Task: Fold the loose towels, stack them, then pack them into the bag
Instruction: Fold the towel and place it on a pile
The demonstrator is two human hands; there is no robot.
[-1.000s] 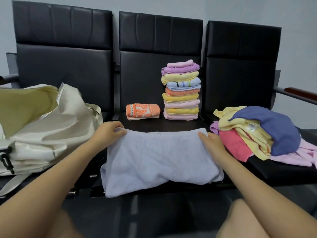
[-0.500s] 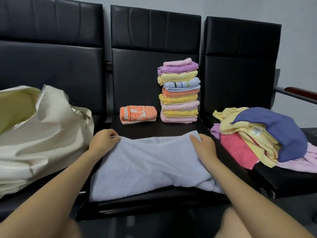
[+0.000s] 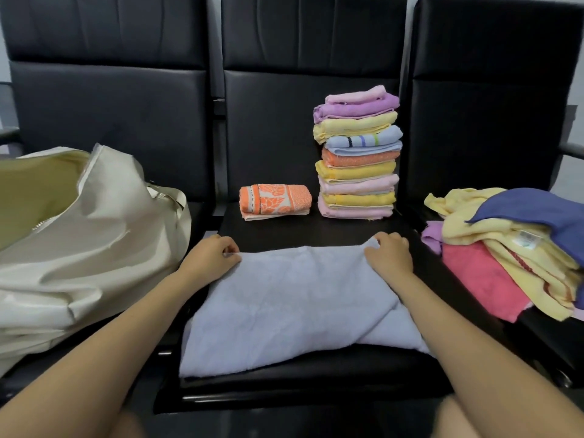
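Both hands are shown at the far edge of a pale blue towel [image 3: 290,308] spread over the middle seat [image 3: 284,379] of a black bench. At about 9 o'clock of the towel's far edge, the left hand [image 3: 210,256] is curled and its fingertips pinch the left corner. At about 3 o'clock of that edge, the right hand [image 3: 390,254] is curled over the right corner and grips it. The towel is seen doubled, with a loose flap trailing at its near right, at about 5 o'clock.

Reading from left to right: an open cream bag [image 3: 82,235] is slumped on the left seat, at 9 o'clock of the hands; no towel can be seen in the visible part of its mouth. A single folded orange patterned towel [image 3: 275,202] lies at 12 o'clock, beyond the hands. Just to its right a tall stack of folded towels [image 3: 358,156] stands against the backrest, at about 1 o'clock. A heap of loose towels [image 3: 505,248], yellow, pink, lilac and dark blue, is piled on the right seat at 3 o'clock.

The task is judged to be in its folding stage. Ten or so towels are folded and stacked; one is in hand; the heap remains to be folded, and packing appears not to have begun.
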